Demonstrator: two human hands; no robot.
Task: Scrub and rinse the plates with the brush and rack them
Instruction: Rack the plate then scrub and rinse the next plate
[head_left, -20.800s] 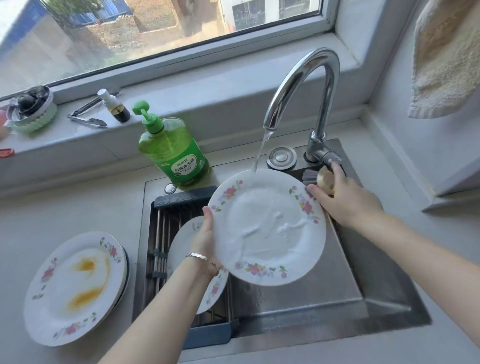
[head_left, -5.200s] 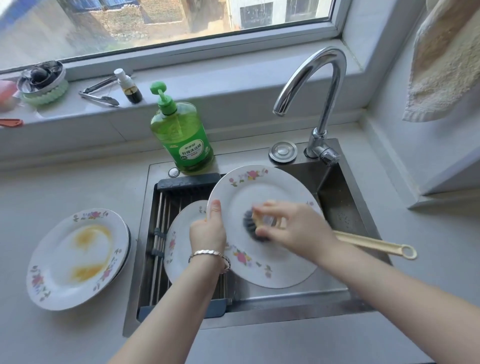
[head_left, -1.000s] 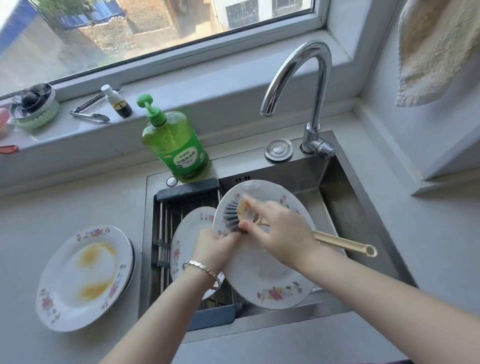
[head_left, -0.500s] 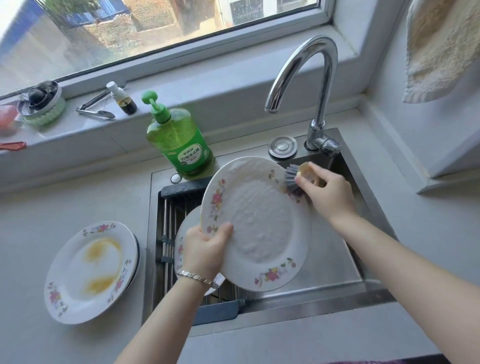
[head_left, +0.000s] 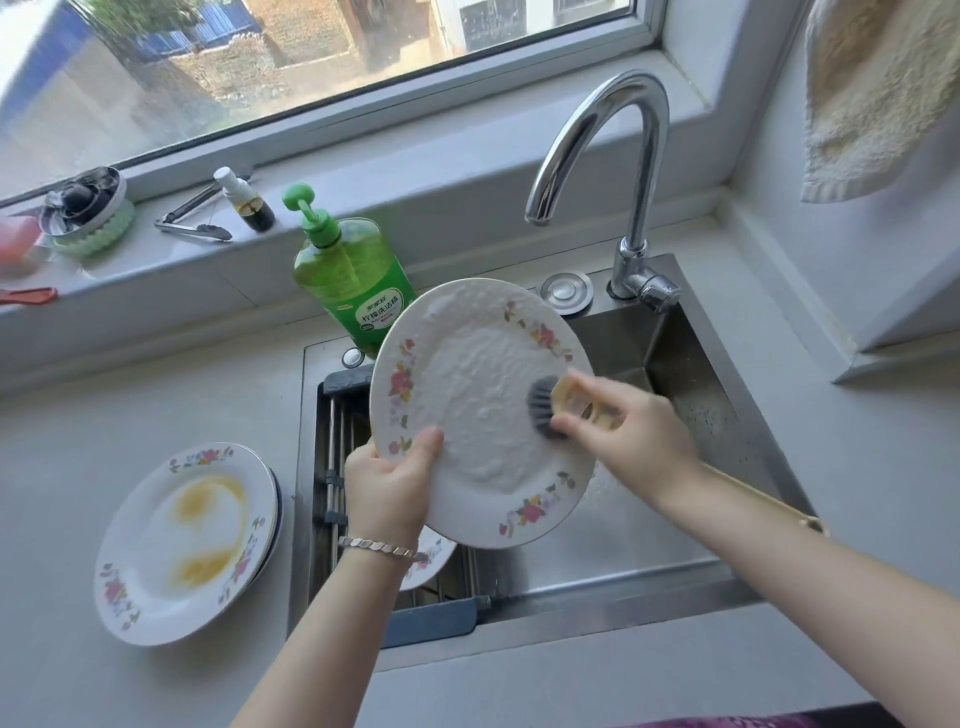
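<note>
- Sudsy plate (head_left: 483, 415), mid-frame, is pinched at its lower-left rim by the left hand (head_left: 387, 488).
- Brush (head_left: 543, 405) is gripped by the right hand (head_left: 623, 436).
- Likely slippery, breakable: best held by the rim.

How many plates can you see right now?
4: a soapy plate in the left hand, a racked plate behind it, a stained plate on the counter, and a lower plate peeking out beneath it; more may hide underneath.

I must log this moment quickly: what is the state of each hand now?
Left hand: closed, holding the soapy plate by its rim.
Right hand: closed, holding the brush against the plate.
</note>
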